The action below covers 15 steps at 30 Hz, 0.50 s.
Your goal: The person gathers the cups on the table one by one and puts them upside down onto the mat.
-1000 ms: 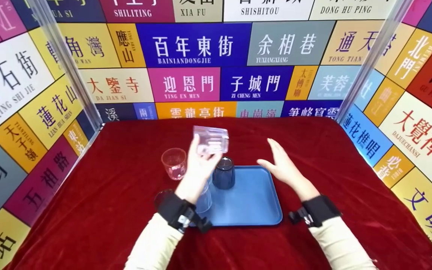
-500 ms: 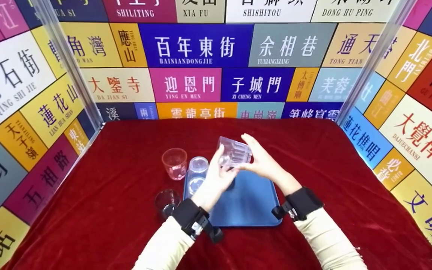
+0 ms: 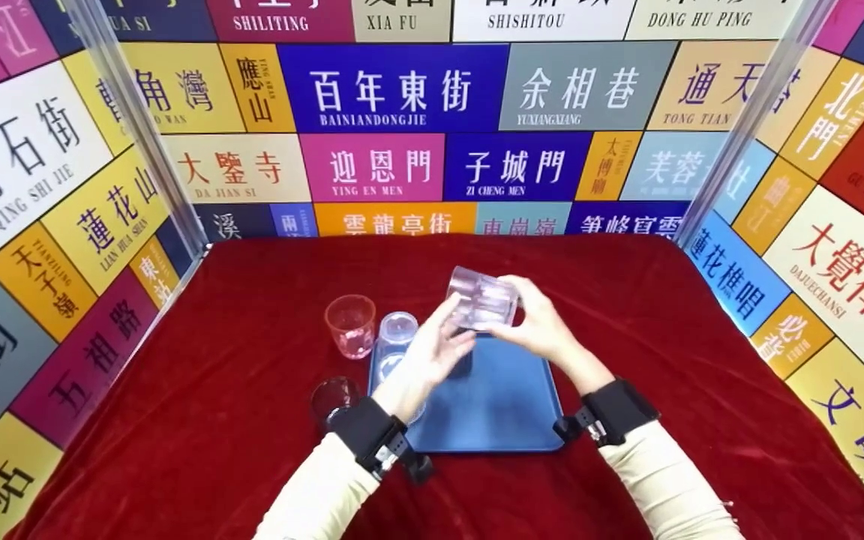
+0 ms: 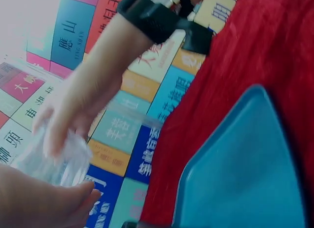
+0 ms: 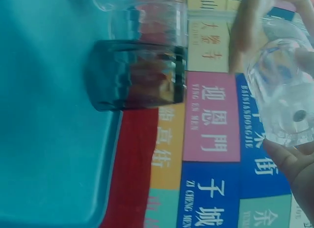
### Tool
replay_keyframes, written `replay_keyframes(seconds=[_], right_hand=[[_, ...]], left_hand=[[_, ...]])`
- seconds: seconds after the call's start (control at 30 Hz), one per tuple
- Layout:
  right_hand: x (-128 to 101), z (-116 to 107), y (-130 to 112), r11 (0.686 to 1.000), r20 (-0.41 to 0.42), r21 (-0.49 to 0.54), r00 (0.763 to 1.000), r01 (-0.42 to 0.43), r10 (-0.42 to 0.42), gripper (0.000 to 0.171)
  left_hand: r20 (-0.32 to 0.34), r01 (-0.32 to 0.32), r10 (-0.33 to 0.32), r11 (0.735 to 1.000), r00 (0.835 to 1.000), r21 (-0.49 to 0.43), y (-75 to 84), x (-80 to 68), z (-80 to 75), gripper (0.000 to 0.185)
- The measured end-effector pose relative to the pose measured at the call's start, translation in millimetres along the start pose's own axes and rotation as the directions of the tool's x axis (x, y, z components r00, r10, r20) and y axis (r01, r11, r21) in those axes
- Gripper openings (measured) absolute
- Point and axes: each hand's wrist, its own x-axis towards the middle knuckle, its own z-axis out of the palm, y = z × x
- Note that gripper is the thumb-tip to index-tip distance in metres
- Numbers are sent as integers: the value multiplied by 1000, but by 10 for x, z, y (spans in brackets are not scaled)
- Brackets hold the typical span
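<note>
I see both hands raised over a blue tray [image 3: 492, 420] on a red-draped worktop [image 3: 664, 315], sharing one clear ribbed tumbler [image 3: 483, 298]; the right hand [image 3: 544, 330] has its fingers curled round the tumbler's far side and top, while the left hand [image 3: 432, 356] meets its near side with fingers only loosely bent, more steadying than clamping; the tumbler is tilted in the air above the tray's back edge, touching nothing else.

From the right wrist view the tumbler [image 5: 282, 90] shows thick, faceted walls and a heavy base; I judge it rigid, fairly weighty for its kind, smooth enough to slip, and breakable if dropped; the ribs give some purchase, so I would hold it round the middle of the wall, thumb opposite fingers, not by the rim.

On the tray stands a dark blue glass [image 5: 135, 76], partly hidden behind the hands in the head view; a clear cup [image 3: 397, 330] stands at the tray's left back corner; a pink cup [image 3: 350, 325] and a small clear glass [image 3: 333, 397] stand on the cloth just left of the tray; walls of colourful sign panels [image 3: 394, 90] surround everything.
</note>
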Motion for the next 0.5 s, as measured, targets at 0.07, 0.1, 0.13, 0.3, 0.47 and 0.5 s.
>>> replay_keyframes(seconds=[0.07,0.1,0.13,0.3,0.47,0.5], right_hand=[[2,-79,-41,998,-26,-26,998,-62,61,65],[2,-116,-58,995,-33,-36,995,-96,95,65],[0,-149,-70,991,-37,-45,992,-124,122,64],[-13,-206,-86,980,15,-124,987,-155,158,66],[-67,-58,-82,961,179,-273,984,35,15,63],[-88,-12,-86,953,223,-293,975,76,-9,63]], left_hand=[[-29,-50,53,994,998,100,49,-23,-23,76],[-37,-76,83,983,996,165,77,-34,-38,76],[-40,-98,110,969,993,228,101,-43,-56,74],[-17,-175,217,829,976,531,187,-70,-142,53],[79,-286,362,565,929,774,197,-62,-208,39],[109,-301,384,485,917,821,191,-55,-225,38]])
